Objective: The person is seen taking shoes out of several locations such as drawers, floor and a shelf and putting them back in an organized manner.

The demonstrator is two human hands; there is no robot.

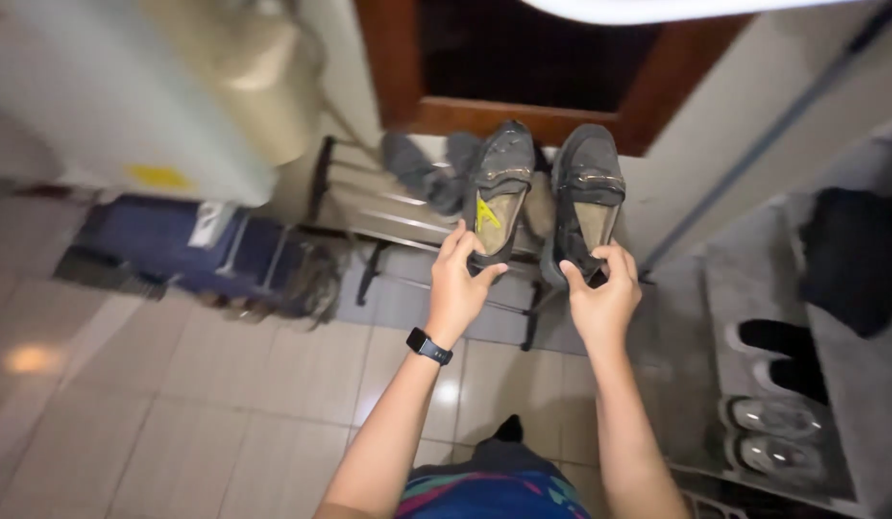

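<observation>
On the rack (369,207), each hand (458,288) grips a loafer (500,192).

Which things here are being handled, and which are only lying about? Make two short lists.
In hand:
left hand on the left dark loafer
right hand on the right dark loafer
metal shoe rack beneath them

Lying about:
grey socks
white shoes
black slip-ons
blue crate

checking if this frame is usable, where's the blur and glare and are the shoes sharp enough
Head view: the pair of dark shoes and both hands, left hand and right hand, are fairly sharp; the left edge is smeared, with the pale cylinder and blue box blurred; glare spots sit on the tiled floor; an overexposed white patch runs along the top edge; straight lines bow outward, wide-lens distortion.
</observation>
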